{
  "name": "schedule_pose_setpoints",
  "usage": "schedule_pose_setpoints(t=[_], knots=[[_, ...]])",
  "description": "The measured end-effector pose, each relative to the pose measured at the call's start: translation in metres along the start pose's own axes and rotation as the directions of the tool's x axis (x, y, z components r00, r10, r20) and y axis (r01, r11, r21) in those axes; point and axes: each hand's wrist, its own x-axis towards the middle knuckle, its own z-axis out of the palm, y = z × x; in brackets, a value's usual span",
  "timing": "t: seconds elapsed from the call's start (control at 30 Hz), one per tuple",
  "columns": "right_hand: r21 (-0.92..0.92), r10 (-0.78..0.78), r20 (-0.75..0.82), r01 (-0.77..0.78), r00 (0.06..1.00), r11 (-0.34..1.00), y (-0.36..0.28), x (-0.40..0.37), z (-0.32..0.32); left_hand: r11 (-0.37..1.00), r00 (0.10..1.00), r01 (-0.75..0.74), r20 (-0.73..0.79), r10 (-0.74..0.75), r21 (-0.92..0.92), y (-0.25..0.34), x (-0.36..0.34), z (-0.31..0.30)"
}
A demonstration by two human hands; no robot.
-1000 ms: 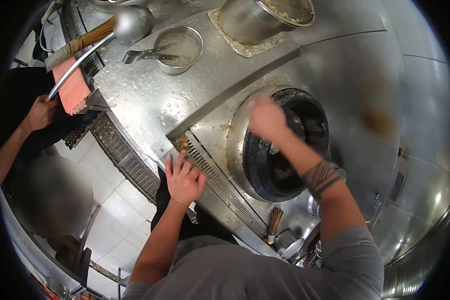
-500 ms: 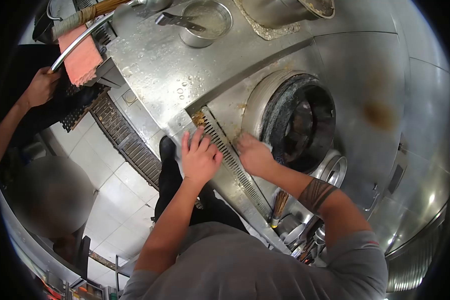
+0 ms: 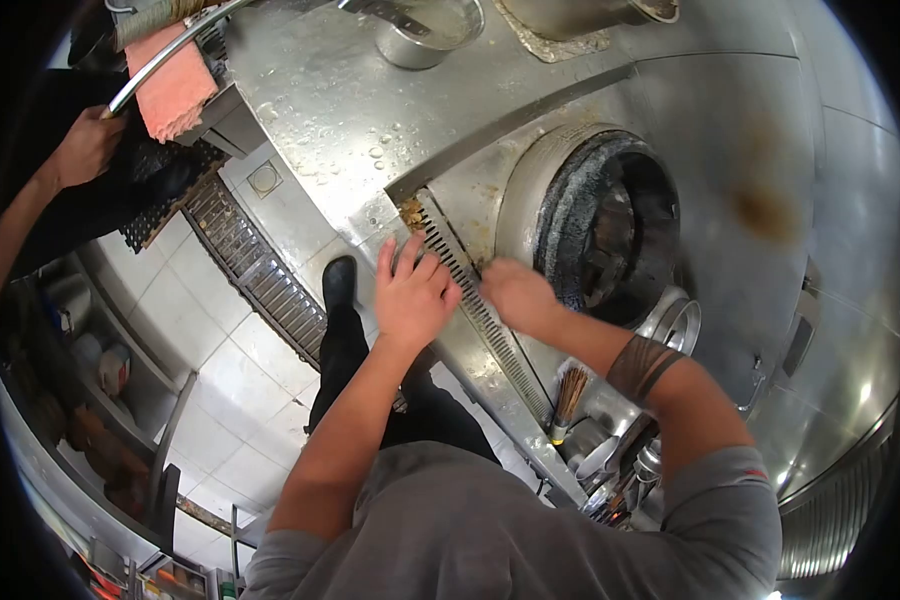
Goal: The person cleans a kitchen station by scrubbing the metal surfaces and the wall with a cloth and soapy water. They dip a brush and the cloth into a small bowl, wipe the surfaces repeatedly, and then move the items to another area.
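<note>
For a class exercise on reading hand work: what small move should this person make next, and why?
Probably a short move of the right hand along the slotted strip toward the brownish bits. They lie at the strip's far end, and that hand is close beside the strip. Motion blur hides whether it holds anything.

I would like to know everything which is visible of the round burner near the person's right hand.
The round burner is set in the metal worktop. Its outer collar looks like silvery, stained metal; inside it sits a thick, blackened ring, rough-looking, with greyish patches. The middle is a dark hollow, whose inner parts are too dim to identify. No pot stands on it and no flame shows. The right hand is close by its side; whether they touch is unclear.
</note>
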Motion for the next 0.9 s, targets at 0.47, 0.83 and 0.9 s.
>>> schedule_pose_setpoints(t=[0.47,0.83,0.9], knots=[[-0.136,0.056,-0.07,-0.065,0.996,0.989,0.023,0.05,-0.009,1.0,1.0,0.0,-0.003,0.0,-0.005,0.001,0.003,0.002],[-0.089,0.618,-0.066,-0.622,0.783,0.778,0.161,0.105,-0.079,0.999,0.999,-0.046,-0.016,0.047,0.022,0.008,0.006,0.001],[-0.109,0.431,0.033,-0.425,0.902,0.899,0.092,0.085,-0.048,0.998,0.999,-0.033,0.009,0.032,0.049,0.01,0.007,0.001]])
